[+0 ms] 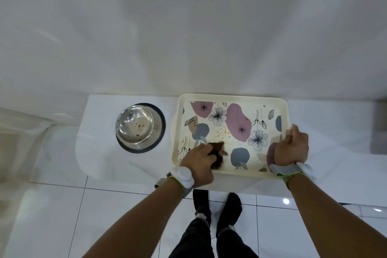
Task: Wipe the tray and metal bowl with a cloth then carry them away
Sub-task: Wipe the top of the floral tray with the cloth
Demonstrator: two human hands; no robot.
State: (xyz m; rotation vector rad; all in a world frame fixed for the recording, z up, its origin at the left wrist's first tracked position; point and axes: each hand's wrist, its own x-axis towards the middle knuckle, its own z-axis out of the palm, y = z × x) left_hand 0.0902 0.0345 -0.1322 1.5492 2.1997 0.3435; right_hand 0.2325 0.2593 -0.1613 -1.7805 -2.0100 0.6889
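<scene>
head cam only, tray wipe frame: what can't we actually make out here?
- Cloth: motion-blurred and partly under the left hand; its shape and size are unclear.
- Tray: near-right corner is hidden by the right hand, and any marks under either hand are out of sight.
- Metal bowl: brownish specks inside, too small to identify.
- Surface under the white covering: fully draped, so its material and edges are unknown.

Legible text, labels, brands, numbers, signs: none. The cream rectangular plastic tray (230, 98), centre right of frame, carries only a printed floral and blob pattern, no lettering.
</scene>
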